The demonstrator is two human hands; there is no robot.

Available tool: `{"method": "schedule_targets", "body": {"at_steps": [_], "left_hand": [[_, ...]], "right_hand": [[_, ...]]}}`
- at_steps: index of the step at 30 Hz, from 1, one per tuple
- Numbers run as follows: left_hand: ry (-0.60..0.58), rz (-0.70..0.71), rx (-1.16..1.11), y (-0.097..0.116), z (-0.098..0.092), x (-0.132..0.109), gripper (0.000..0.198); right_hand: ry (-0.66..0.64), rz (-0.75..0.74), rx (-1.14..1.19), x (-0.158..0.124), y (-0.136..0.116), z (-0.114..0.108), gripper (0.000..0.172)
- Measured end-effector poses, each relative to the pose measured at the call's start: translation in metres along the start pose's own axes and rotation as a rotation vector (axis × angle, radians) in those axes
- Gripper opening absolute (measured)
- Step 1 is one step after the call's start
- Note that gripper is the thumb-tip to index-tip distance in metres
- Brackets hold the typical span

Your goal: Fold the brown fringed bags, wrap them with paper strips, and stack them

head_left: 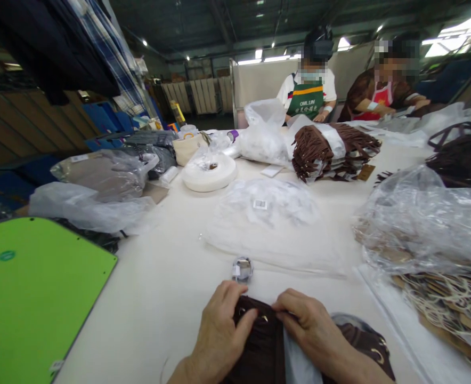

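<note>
At the near edge of the table lies a dark brown fabric bag [264,346] with gold metal eyelets along its top. My left hand [221,333] grips its upper left edge, the thumb on the front and the fingers around the rim. The top right corner is pinched between the thumb and fingers of my right hand [309,325]. A pale plastic sheet [299,358] shows under my right hand. Beyond my right wrist sits another brown piece with gold eyelets [365,344], partly hidden by my forearm. Just past the bag is a small grey coil [242,270].
A clear plastic bag with a barcode label [260,205] lies ahead. Behind it stand a white tape roll [209,173] and fringed brown bundles [319,149]. Corded tags [455,314] lie right, a green board [39,298] left. Two people [308,96] work across the table.
</note>
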State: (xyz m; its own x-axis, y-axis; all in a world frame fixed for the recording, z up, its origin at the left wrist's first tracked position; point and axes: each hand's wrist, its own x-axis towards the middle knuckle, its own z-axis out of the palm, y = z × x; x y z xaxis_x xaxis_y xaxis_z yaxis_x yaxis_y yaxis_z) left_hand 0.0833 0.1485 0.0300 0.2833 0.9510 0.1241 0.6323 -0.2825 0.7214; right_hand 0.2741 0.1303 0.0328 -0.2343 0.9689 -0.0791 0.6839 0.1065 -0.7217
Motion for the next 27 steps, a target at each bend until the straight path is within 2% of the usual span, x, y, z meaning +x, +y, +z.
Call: {"method": "schedule_targets", "body": {"at_steps": [2,4,7,9,12,14,16,18,20,21,23,25,27], "left_hand": [[-0.061,0.093,0.052,0.009,0.008,-0.006,0.027],[-0.062,0.135,0.118,0.015,0.016,-0.006,0.027],[-0.046,0.181,0.168,0.02,0.026,0.003,0.01],[-0.051,0.159,0.155,0.023,0.031,0.009,0.01],[-0.037,0.064,0.114,0.026,0.031,0.012,0.011],[0.006,-0.002,0.106,0.022,0.025,0.009,0.009],[0.058,-0.107,0.103,0.009,0.013,0.002,0.009],[0.117,-0.254,0.116,-0.01,-0.002,-0.007,0.009],[0.224,-0.348,0.165,-0.027,-0.014,-0.017,0.004],[0.289,-0.339,0.192,-0.031,-0.018,-0.021,0.011],[0.346,-0.188,0.218,-0.032,-0.019,-0.023,0.029],[0.26,0.022,0.216,-0.024,-0.015,-0.017,0.032],[0.151,0.071,0.213,-0.016,-0.01,-0.005,0.026]], "right_hand": [[0.036,0.015,-0.02,0.002,0.001,0.006,0.018],[0.037,0.041,0.024,0.003,0.002,0.009,0.017],[0.041,0.026,0.115,0.003,0.003,0.01,0.015],[0.129,-0.124,0.029,0.002,-0.001,0.009,0.017],[0.302,-0.438,-0.181,0.004,-0.011,0.003,0.018],[0.364,-0.497,-0.217,0.006,-0.015,-0.001,0.019],[0.34,-0.395,-0.191,0.006,-0.014,-0.005,0.022],[0.202,-0.22,-0.133,0.003,-0.011,-0.005,0.02],[0.047,-0.065,-0.095,0.001,-0.009,-0.002,0.019],[-0.009,-0.016,-0.091,0.001,-0.01,0.0,0.019],[-0.066,0.011,-0.103,0.002,-0.012,0.004,0.02],[-0.053,-0.015,-0.103,0.004,-0.014,0.002,0.024],[0.042,-0.036,-0.09,0.002,-0.009,-0.007,0.026]]}}
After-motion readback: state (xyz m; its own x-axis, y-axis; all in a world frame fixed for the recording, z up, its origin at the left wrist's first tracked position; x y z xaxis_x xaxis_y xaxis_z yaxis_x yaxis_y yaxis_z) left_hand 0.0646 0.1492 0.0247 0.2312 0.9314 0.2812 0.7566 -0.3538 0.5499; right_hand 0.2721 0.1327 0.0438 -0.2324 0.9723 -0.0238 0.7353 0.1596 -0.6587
